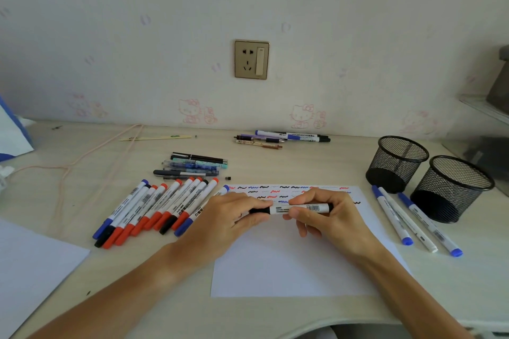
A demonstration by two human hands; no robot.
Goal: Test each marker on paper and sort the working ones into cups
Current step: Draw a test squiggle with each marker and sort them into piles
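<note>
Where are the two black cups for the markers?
The two black mesh cups stand side by side at the desk's right, past the paper, just behind three loose blue markers.

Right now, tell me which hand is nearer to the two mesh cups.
Right. The right hand grips the black marker over the paper, left of the mesh cups. The left hand holds the marker's other end, farther left.

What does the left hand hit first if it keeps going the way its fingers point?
Probably the right hand. The left hand points right along the black marker that both grip, and the right fingers sit just past it. Depth looks similar.
</note>
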